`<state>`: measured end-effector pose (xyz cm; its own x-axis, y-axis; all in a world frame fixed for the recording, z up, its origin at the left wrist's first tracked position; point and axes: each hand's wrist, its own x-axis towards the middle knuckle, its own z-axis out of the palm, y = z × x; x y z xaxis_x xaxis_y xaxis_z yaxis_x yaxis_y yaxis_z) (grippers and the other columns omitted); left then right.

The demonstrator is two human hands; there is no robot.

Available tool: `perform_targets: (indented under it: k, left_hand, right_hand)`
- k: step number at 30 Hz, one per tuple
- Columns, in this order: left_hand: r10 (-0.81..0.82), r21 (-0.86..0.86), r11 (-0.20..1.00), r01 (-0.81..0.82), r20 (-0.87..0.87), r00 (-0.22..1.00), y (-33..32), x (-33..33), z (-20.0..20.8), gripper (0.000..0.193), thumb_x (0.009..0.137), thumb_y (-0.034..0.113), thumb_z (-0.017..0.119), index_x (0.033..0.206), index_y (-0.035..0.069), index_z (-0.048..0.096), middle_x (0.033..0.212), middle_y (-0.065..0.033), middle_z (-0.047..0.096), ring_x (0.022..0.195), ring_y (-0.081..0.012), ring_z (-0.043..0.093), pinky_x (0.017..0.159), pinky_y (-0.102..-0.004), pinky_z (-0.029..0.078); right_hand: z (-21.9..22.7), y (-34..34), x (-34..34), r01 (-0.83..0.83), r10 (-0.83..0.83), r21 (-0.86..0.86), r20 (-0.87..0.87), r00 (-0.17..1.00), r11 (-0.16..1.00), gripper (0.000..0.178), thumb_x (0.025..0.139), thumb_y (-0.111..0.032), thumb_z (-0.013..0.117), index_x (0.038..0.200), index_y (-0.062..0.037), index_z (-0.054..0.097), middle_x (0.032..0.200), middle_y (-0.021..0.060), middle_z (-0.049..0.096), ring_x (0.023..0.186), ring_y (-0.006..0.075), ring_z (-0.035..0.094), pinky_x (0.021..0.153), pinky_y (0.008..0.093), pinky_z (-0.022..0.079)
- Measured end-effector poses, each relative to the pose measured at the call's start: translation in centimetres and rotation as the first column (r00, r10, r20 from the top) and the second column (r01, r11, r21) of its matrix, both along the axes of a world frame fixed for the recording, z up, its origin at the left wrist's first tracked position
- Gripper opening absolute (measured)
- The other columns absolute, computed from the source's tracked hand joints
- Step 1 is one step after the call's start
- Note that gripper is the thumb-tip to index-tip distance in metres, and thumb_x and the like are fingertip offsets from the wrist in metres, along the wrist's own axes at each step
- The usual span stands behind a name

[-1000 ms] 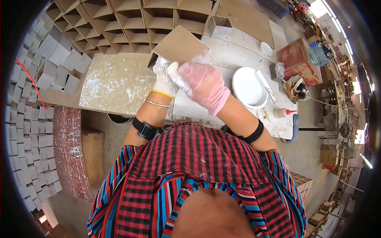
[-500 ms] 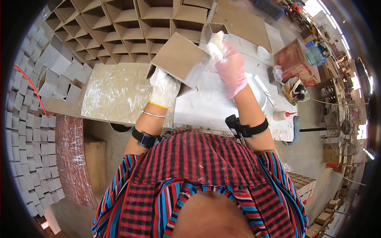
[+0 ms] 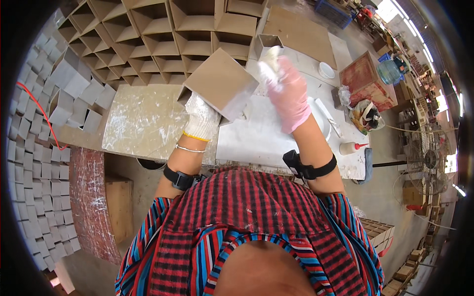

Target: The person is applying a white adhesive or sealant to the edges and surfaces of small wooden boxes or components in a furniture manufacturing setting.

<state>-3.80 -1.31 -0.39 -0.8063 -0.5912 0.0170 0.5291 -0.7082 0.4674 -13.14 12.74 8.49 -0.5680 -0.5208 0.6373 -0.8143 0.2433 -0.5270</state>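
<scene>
My left hand (image 3: 202, 118), in a white knitted glove with a yellow cuff edge, is closed on a brown cardboard box (image 3: 219, 79). It holds the box tilted above the worktable, and the fingers are partly hidden under it. A whitish smear shows along the box's right side. To the right of the box, my right hand (image 3: 290, 98) wears a pink glove. Its fingers are closed round a cream-white, cloth-like wad (image 3: 271, 61), blurred at its edges and apart from the box. A white sheet (image 3: 247, 138) lies beneath both hands.
Rows of open cardboard boxes (image 3: 163, 44) stand at the far left. A small open box (image 3: 269, 41), a white bowl (image 3: 326, 70) and a red-tipped bottle (image 3: 350, 148) are on the table. Stacked grey-white boxes (image 3: 47, 177) fill the left side; a red cabinet (image 3: 363, 81) stands right.
The box in my left hand has turned and sits slightly lower in view. My right hand with the wad has come slightly nearer to me, and the wad has changed its angle.
</scene>
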Motion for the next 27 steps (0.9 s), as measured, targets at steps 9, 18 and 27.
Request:
perform_targets:
  k: [9, 18, 27]
  left_hand:
    - [-0.135, -0.022, 0.991, 0.134, -0.06, 0.989, 0.4, 0.5, -0.4, 0.04, 0.09, 0.03, 0.029, 0.119, 0.004, 0.038, 0.116, -0.0113, 0.046, 0.105, -0.0264, 0.046, 0.086, -0.0367, 0.041]
    - [-0.199, -0.053, 0.979, 0.198, -0.016, 0.98, 1.0, 1.6, 2.3, 0.043, 0.089, 0.035, 0.033, 0.118, 0.004, 0.04, 0.115, -0.0132, 0.047, 0.102, -0.0274, 0.049, 0.086, -0.038, 0.042]
    - [-0.23, -0.1, 0.966, 0.239, 0.094, 0.969, 1.8, 1.6, 1.9, 0.048, 0.087, 0.04, 0.036, 0.118, 0.003, 0.042, 0.113, -0.013, 0.05, 0.1, -0.0271, 0.051, 0.085, -0.0394, 0.043]
  right_hand:
    - [-1.1, -0.3, -1.3, -0.024, 0.02, 0.188, 0.023, 1.0, 0.982, 0.024, 0.078, -0.026, 0.058, 0.09, -0.0061, 0.055, 0.086, 0.0113, 0.06, 0.071, 0.027, 0.058, 0.059, 0.0324, 0.046]
    - [0.9, 1.4, -0.7, -0.386, 0.375, 0.265, 0.095, 0.922, 0.884, 0.03, 0.075, -0.029, 0.062, 0.093, -0.0066, 0.056, 0.083, 0.0123, 0.061, 0.077, 0.0253, 0.059, 0.064, 0.0328, 0.047]
    - [1.3, -1.1, -1.6, -0.145, 0.181, 0.31, -0.089, 0.979, 0.94, 0.03, 0.078, -0.035, 0.055, 0.095, -0.0101, 0.055, 0.081, 0.0114, 0.061, 0.073, 0.0282, 0.06, 0.065, 0.037, 0.048]
